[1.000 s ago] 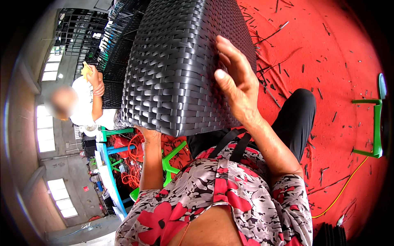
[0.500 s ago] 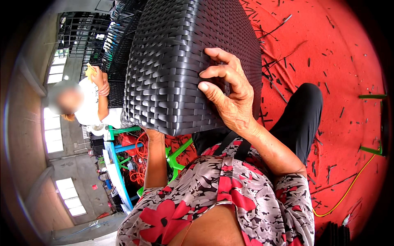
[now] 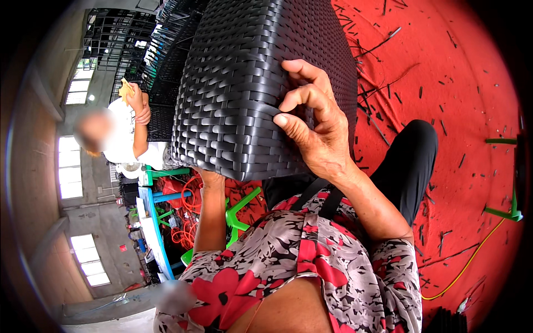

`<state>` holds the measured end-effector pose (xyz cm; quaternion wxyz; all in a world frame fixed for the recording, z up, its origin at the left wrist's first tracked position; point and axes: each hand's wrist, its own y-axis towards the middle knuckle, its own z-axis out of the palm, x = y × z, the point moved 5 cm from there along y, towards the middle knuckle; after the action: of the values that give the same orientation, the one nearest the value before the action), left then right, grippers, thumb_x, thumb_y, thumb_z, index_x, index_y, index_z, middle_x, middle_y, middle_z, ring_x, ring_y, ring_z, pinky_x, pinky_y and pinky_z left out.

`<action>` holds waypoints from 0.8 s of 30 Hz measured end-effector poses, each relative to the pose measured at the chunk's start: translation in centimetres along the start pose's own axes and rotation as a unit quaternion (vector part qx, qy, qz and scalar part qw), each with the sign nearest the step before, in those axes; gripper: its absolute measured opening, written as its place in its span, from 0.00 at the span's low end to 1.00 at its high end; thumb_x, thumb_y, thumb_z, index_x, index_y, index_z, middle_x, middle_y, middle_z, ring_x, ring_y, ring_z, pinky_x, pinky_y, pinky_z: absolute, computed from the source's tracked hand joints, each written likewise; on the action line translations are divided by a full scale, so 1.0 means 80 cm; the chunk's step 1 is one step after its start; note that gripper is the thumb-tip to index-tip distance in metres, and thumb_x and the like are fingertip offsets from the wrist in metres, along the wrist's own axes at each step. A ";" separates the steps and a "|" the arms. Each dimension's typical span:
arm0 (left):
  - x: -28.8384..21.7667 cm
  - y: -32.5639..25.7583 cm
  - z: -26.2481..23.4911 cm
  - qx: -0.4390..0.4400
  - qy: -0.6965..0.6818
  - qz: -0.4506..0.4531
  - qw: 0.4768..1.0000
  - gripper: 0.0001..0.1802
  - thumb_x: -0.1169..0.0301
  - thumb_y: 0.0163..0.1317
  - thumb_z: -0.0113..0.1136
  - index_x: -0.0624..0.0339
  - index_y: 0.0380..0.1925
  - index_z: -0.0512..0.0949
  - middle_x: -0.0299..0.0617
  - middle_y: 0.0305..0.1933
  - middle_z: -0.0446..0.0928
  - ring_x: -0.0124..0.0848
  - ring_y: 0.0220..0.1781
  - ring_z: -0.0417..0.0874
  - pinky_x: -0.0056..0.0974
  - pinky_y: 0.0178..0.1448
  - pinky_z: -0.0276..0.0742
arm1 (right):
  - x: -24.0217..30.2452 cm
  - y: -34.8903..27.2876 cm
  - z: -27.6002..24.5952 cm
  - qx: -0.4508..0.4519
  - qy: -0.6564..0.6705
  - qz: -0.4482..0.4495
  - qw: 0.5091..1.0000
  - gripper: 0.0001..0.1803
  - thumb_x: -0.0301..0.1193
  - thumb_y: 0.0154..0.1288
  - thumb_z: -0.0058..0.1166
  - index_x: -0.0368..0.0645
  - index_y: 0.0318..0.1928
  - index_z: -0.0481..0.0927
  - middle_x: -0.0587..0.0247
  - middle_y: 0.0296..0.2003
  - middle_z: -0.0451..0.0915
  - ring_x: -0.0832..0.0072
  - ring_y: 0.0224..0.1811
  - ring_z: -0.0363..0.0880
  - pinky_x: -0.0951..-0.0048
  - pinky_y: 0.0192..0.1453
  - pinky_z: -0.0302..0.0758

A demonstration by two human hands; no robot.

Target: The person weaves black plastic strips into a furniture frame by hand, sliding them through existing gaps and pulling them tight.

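A large, boxy piece of black woven plastic rattan (image 3: 222, 105) stands tilted before me, its rounded corner edge facing me. Against that edge is my right hand (image 3: 319, 125), thumb and index finger brought together in a pinch at a flat black strip (image 3: 262, 111) of the weave. The other fingers of this hand curl over the adjoining side face. My left hand (image 3: 210, 176) reaches under the lower left edge of the woven piece; its fingers are hidden behind it.
Red floor covering (image 3: 466, 100) with scattered black strip scraps spreads to the right. At left, a person (image 3: 123, 130) in white holds something yellow near stacked black frames (image 3: 114, 39). A green stool (image 3: 239, 216), red cord (image 3: 186, 236) and a blue-edged table (image 3: 156, 233) are close by.
The woven piece sits slightly further right in view. My right thumb and index finger have come closer together at the corner edge. My left hand stays beneath the piece.
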<state>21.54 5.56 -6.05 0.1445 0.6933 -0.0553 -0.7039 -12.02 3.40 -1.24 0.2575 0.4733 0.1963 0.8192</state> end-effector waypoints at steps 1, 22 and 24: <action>0.000 -0.001 0.000 0.001 0.000 -0.002 1.000 0.29 0.57 0.73 0.35 0.60 0.67 0.54 0.48 0.68 0.61 0.41 0.66 0.67 0.47 0.69 0.64 | 0.003 0.000 -0.001 -0.007 -0.022 -0.012 1.000 0.09 0.23 0.52 0.63 0.42 0.33 0.75 0.53 0.53 0.70 0.59 0.54 0.66 0.60 0.58 0.64; -0.002 0.014 -0.007 0.027 0.010 -0.018 0.999 0.31 0.54 0.73 0.32 0.61 0.69 0.52 0.48 0.70 0.59 0.42 0.68 0.64 0.48 0.71 0.60 | 0.035 -0.062 0.024 0.016 -0.173 -0.068 0.982 0.24 0.20 0.48 0.59 0.37 0.50 0.79 0.43 0.57 0.70 0.66 0.34 0.72 0.64 0.43 0.65; -0.001 0.016 -0.005 0.030 0.011 -0.019 0.999 0.31 0.54 0.73 0.32 0.61 0.69 0.52 0.48 0.70 0.58 0.42 0.69 0.63 0.48 0.71 0.59 | 0.032 -0.065 0.024 0.008 -0.160 -0.070 0.985 0.24 0.20 0.49 0.59 0.36 0.51 0.78 0.42 0.58 0.70 0.65 0.35 0.72 0.64 0.42 0.65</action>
<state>22.11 4.44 -5.62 0.1108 0.7059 -0.0620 -0.6968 -10.19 9.23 -1.60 0.3383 0.5853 0.1918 0.7115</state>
